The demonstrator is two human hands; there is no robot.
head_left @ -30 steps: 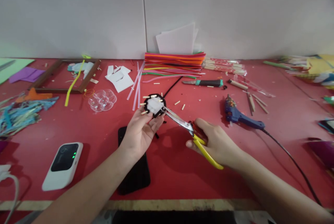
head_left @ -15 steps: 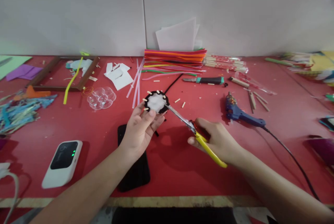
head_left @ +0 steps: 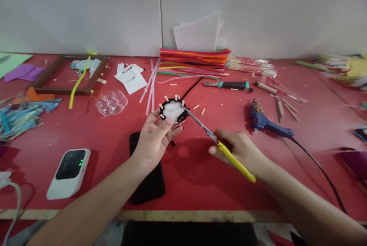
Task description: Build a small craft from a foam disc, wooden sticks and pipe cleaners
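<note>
My left hand is closed on a small round craft piece, its thumb over the near rim. The piece has a white middle, a fuzzy black edge and several short wooden pegs standing around it. A black pipe cleaner lies on the table behind it. My right hand grips yellow-handled scissors. Their blades reach the right edge of the piece, beside a peg; whether the tips touch it I cannot tell. Below my left hand a black phone lies on the table.
At the back are colourful pipe cleaners and a utility knife. A blue glue gun with its cord lies right. Small wooden bits are scattered between. To the left are a clear plastic palette, a wooden frame and a white device.
The round piece has tilted in my left hand, so its pegs stand more upright. The scissors have moved slightly, their tips now higher along the right rim. The whole view has shifted a little.
</note>
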